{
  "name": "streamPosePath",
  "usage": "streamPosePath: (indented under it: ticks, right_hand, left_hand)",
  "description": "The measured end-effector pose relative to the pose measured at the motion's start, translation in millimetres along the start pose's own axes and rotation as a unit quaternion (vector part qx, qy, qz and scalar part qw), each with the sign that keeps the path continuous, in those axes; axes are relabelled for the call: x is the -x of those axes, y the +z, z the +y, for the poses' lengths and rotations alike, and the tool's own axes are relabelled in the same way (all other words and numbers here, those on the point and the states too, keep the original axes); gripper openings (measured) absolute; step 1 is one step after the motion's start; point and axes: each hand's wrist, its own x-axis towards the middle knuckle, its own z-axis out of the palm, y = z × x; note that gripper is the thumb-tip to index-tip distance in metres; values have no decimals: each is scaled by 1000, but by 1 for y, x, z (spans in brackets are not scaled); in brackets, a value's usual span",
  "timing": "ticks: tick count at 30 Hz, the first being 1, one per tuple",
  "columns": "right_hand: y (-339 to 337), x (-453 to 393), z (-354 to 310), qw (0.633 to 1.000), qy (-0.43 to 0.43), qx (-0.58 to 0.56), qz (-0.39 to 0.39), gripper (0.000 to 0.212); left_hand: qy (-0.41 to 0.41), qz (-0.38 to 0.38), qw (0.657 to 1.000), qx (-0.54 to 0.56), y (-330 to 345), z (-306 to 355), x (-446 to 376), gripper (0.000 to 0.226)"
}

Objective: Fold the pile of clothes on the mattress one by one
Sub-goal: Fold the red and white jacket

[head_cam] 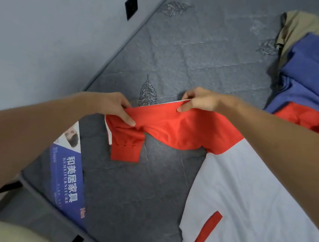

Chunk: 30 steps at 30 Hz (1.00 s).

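Note:
A shirt with a white body (245,201) and red shoulders and sleeves lies on the grey mattress (183,53). My left hand (114,105) pinches the red fabric near the left sleeve (126,147), which hangs down. My right hand (199,101) pinches the upper red edge near the collar. Both hands lift that red part a little off the mattress. A pile of clothes sits at the right: a blue garment (317,76) on an olive one (310,26).
A blue printed label (67,174) is on the mattress at the lower left. The pale wall (45,26) with a black plate (131,5) runs along the mattress's left side. Bare mattress stretches beyond my hands.

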Motion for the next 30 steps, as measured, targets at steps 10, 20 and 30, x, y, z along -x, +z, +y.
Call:
streamPosePath:
  ticks: [10,20,30]
  right_hand:
    - [26,-43,6,956,-37,80,279,14]
    - [99,36,34,860,16,294,416,41]
    - [97,50,117,935,-122,75,323,68]
  left_hand:
    - [43,371,924,-80,-27,-61,-9,36]
    - [204,307,872,-323,69,1,-38,71]
    - [104,366,865,-327,136,50,-80,81]
